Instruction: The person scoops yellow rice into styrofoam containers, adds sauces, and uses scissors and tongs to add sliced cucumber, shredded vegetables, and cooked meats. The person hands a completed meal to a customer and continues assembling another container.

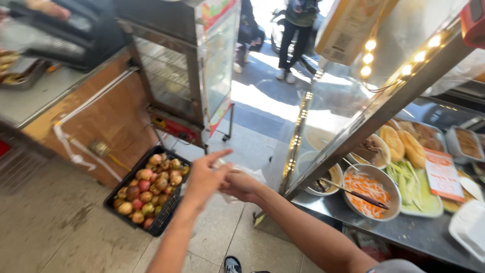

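Head view: both hands (222, 179) apparently grip a thin, crumpled clear plastic bag (242, 174).

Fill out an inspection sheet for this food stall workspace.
Surface: steel counter on the right, tiled floor below.
Job's things: thin clear plastic bag at both hands.
Clutter: black crate of apples on the floor; bowl of shredded carrot with tongs, bread rolls, sliced cucumber.
Hands: left hand, forefinger out; right hand closed on the bag.
Cables: white cable along the wooden counter; light string overhead.
Surroundings: glass cabinet, a person on the street.
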